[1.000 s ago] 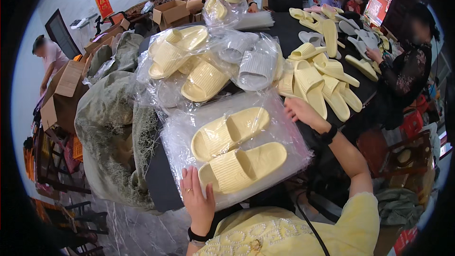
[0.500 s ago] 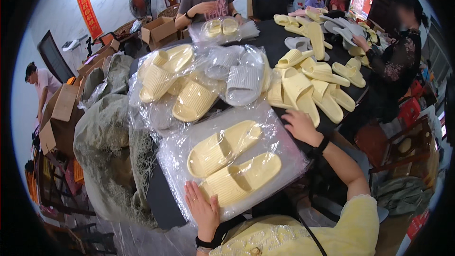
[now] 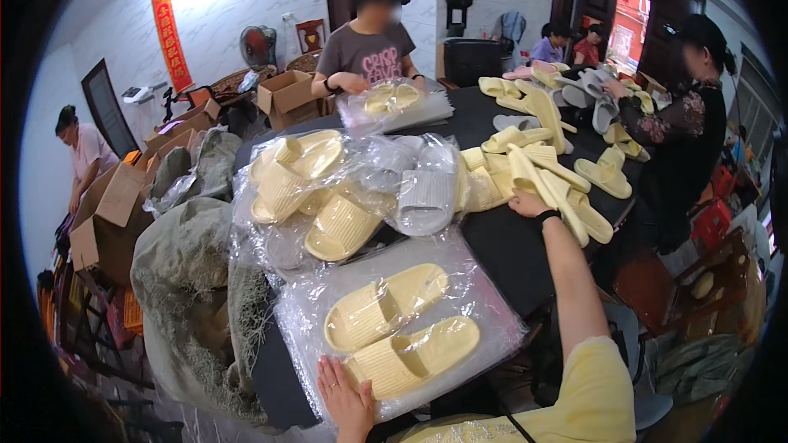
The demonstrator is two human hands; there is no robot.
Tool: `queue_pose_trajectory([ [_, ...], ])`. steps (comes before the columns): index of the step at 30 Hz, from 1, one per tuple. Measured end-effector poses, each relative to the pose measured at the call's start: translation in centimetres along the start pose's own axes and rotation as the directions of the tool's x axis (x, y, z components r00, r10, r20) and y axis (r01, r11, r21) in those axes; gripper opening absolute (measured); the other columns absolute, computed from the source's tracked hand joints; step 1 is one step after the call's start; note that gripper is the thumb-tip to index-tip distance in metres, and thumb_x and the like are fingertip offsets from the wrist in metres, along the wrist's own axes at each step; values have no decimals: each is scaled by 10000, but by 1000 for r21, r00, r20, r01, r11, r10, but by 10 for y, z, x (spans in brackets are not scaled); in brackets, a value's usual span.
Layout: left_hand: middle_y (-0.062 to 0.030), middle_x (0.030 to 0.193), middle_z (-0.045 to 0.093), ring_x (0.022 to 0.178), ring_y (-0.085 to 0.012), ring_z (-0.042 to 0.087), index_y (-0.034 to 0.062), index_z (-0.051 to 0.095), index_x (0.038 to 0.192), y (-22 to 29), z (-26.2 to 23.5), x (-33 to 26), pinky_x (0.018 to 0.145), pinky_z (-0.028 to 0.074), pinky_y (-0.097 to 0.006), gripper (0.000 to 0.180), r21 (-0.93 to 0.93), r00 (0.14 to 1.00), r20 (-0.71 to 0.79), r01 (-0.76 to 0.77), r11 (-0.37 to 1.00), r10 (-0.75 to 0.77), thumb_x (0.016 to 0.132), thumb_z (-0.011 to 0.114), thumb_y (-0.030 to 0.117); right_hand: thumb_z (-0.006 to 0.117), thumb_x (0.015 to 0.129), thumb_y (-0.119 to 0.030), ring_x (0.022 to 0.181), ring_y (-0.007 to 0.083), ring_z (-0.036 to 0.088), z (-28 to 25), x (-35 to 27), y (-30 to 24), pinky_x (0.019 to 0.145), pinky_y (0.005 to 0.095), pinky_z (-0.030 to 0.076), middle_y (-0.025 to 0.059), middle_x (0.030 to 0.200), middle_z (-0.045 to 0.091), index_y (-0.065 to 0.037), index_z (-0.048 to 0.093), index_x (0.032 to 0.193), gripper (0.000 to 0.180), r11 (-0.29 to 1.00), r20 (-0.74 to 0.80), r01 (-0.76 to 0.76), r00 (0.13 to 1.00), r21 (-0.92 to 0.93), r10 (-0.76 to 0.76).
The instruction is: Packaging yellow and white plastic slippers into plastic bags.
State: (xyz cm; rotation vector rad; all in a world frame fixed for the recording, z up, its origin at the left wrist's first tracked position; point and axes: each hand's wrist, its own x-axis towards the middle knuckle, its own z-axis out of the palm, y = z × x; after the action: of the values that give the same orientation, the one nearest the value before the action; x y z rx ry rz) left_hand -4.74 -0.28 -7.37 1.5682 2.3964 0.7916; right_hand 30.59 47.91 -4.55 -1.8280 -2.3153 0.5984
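A pair of pale yellow slide slippers [image 3: 414,358] lies side by side inside a clear plastic bag, on top of a stack of clear bags [image 3: 316,324] at the table's near edge. My left hand [image 3: 345,398] lies flat on the bag's lower left corner, fingers stretched, beside the strap of the nearer slipper. Reaching to the right, my right hand [image 3: 529,203] has its fingers closed on the edge of a loose yellow slipper [image 3: 528,176] in the pile; its fingertips are partly hidden. Bagged yellow slippers [image 3: 287,184] and bagged grey slippers [image 3: 425,201] are heaped beyond the stack.
Across the dark table [image 3: 505,250], a person [image 3: 373,49] handles another bagged yellow pair. At the far right, a person [image 3: 689,115] handles grey slippers [image 3: 595,90]. Left of the table stand a greenish woven sack [image 3: 180,279] and open cardboard boxes [image 3: 107,205]. Chairs [image 3: 657,303] stand at right.
My right hand has left the bag stack, moved up and right, and taken hold of a loose yellow slipper, which has shifted. My left hand stays on the bag. The view has tilted upward.
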Motion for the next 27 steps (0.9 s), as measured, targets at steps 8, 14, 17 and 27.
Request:
queue_pose_trajectory([
  [8,-248,1466,219,1375,-370,185,-53,245,1397,7,3,9,1109,144,-458,721,53,999,-35,1,999,0,911,399,457,642,801,-322,784,298,641,-12,-104,-104,674,367,496,132,820,668,-65,679,882,271,904,87,425,903,-49,-420],
  [14,-234,1468,221,1376,-361,187,-53,224,1403,5,1,13,1109,145,-456,748,7,997,-77,-26,1000,27,916,399,487,677,813,-320,908,258,619,23,-172,-178,809,335,474,113,1054,636,-62,594,1151,433,701,400,502,583,507,-707],
  [17,-237,1467,220,1374,-367,187,-58,205,1406,5,0,9,1110,146,-454,764,-2,995,-100,-24,1000,23,912,421,483,664,832,-261,1053,250,538,45,-175,-208,920,346,419,110,1280,506,-96,479,1306,535,500,381,636,327,588,-865],
  [27,-204,1455,273,1365,-359,225,-27,205,1419,4,2,3,1093,169,-485,712,4,995,-93,-30,1000,30,914,439,417,596,764,-115,973,350,553,84,-189,-286,860,396,456,192,1003,552,-13,534,1043,304,314,249,879,234,358,-940],
])
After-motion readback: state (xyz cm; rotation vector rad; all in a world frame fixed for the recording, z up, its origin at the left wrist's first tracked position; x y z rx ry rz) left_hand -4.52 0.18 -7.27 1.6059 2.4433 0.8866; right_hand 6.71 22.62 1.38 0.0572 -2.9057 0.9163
